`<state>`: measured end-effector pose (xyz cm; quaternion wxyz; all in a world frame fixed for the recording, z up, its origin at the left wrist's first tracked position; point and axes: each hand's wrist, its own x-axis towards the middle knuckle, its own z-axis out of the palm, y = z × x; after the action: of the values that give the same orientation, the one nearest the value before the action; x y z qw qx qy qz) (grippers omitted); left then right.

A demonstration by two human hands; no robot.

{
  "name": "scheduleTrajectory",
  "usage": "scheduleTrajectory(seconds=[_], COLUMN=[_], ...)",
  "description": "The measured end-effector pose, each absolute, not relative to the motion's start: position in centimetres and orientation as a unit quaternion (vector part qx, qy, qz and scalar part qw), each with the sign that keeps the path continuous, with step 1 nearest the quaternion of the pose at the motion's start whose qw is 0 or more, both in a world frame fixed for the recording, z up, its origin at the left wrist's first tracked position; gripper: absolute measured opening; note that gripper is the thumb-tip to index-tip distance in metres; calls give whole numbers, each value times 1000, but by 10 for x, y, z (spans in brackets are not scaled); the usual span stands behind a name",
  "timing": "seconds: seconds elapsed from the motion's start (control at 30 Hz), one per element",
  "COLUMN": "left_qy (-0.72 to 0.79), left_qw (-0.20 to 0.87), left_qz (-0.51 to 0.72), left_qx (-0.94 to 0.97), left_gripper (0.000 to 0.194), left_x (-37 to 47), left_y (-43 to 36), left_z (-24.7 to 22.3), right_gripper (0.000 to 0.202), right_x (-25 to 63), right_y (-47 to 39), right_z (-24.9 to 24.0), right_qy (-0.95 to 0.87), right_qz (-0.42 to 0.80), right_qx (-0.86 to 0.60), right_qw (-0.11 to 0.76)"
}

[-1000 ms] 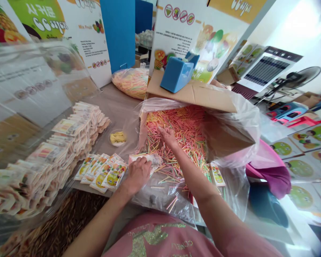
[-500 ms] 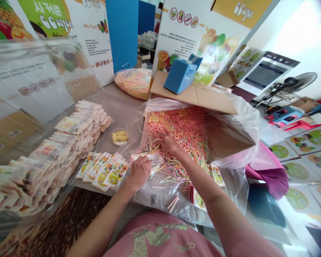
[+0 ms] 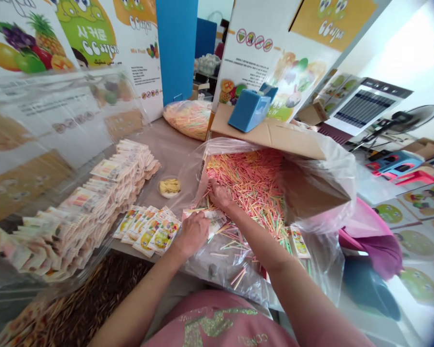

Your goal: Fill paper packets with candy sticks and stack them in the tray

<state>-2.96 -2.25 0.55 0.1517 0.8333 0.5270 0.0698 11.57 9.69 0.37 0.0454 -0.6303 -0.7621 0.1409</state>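
Observation:
An open carton [image 3: 311, 185], lined with clear plastic, lies on its side and is full of thin coloured sticks [image 3: 249, 183], mostly pink, with yellow and green among them. My right hand [image 3: 220, 196] reaches in at the carton's left edge, its fingers curled down among the sticks; the fingertips are partly hidden. My left hand [image 3: 194, 232] is closed on a small printed packet [image 3: 215, 219] lying flat before the carton. Several flat packets [image 3: 152, 231] fan out to the left of that hand. Loose sticks [image 3: 238, 278] lie on the plastic near the table's front edge.
Long rows of upright filled packets [image 3: 104, 193] stand at the left behind clear plastic. A small bowl [image 3: 169, 187] with yellow pieces sits mid-table. A blue tape dispenser [image 3: 249, 110] rests on the carton flap. A bag of sticks [image 3: 188, 118] lies behind. Large printed cartons [image 3: 141, 62] stand at the back.
The camera view has shifted slightly, so the scene sits further right. My right hand has drawn a little toward the carton's left edge, among the sticks. My left hand stays on the packet.

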Motion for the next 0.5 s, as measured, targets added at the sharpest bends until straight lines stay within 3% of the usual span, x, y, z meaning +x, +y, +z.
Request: scheduleTrajectory(seconds=[0.13,0.23,0.33,0.5], left_qy=[542,553,562,577], left_qw=[170,183,187,137], left_qz=[99,165,211,171], left_qx=[817,796,777,787], left_gripper=[25,26,23,22], left_x=[-30,-33,-35,-32], left_y=[-18,-13,-10,-14], left_z=[0,-12,-23,-26], right_gripper=[29,17,23,38], right_x=[133,145,155,189], right_y=[104,119,127,56], right_z=[-10,-15,-7,8], right_qy=[-743,-685,-629,-642], right_qz=[182,260,333,387], right_qx=[-634,-626,-588,-511], right_qw=[112,268,384,421])
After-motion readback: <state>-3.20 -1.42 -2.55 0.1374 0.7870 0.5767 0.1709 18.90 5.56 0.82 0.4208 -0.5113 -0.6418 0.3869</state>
